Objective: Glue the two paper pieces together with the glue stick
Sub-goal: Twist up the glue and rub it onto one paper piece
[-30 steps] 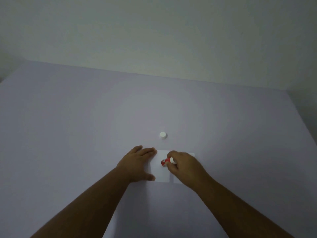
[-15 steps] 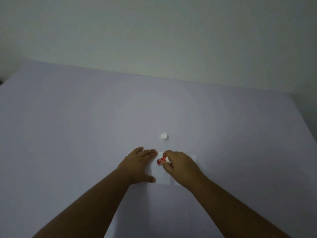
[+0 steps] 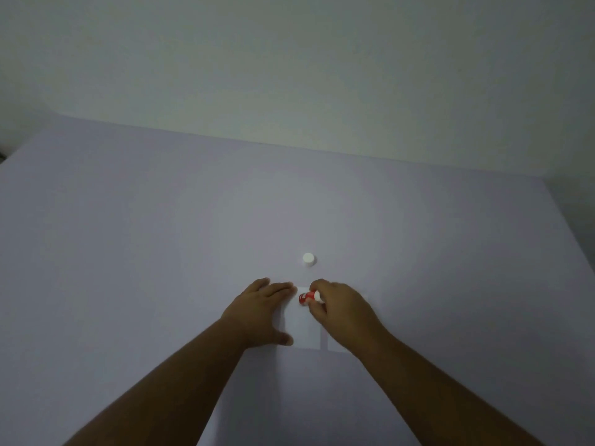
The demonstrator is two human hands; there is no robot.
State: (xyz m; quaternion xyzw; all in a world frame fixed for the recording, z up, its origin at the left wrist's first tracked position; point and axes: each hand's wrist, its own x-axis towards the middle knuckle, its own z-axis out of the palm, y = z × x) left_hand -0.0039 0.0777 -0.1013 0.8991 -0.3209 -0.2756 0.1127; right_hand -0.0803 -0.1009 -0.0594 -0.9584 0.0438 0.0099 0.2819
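Note:
Two white paper pieces lie side by side on the lilac table. The left paper [image 3: 301, 329] shows between my hands; the right paper [image 3: 335, 346] is mostly hidden under my right hand. My left hand [image 3: 257, 312] lies flat with fingers spread, pressing the left edge of the left paper. My right hand [image 3: 341, 309] grips a red and white glue stick [image 3: 307, 297], held low over the far part of the left paper. Whether its tip touches the paper is unclear.
The white glue-stick cap [image 3: 308, 258] stands on the table [image 3: 128, 252] just beyond the papers. A pale wall rises behind the table's far edge. The table's right edge runs down the right side of the view.
My right hand has carried the glue stick from the middle of the left paper toward its far edge. My left hand stays pressed on the paper.

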